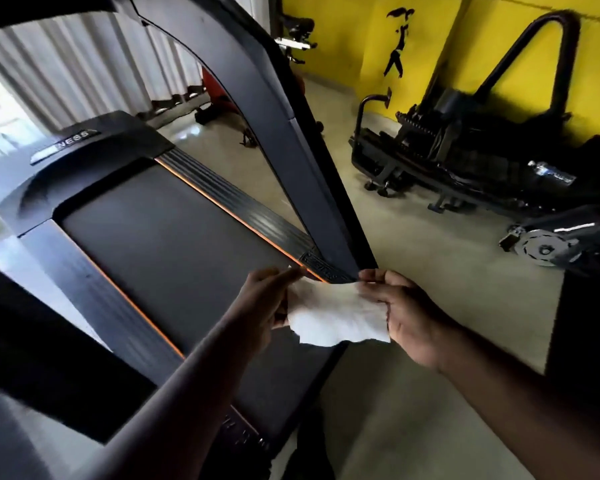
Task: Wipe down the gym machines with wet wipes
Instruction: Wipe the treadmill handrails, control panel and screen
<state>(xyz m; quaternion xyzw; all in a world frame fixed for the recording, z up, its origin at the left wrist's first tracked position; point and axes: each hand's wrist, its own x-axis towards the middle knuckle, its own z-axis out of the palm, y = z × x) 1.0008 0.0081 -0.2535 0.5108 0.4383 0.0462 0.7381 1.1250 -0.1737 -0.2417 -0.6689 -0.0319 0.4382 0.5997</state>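
L hand point(261, 303) & R hand point(411, 318) bare — forearms point(187, 393) bare too

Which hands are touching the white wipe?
Touching, both: the head view shows the left hand pinching the wipe at one edge, the right hand pinching the other.

The white wipe point(336, 313) is looking soft and crinkly, like thin cloth. The treadmill belt point(160, 237) is looking dull and smooth. Its ribbed side strip point(232, 195) is shining a bit. The floor point(430, 254) is gleaming.
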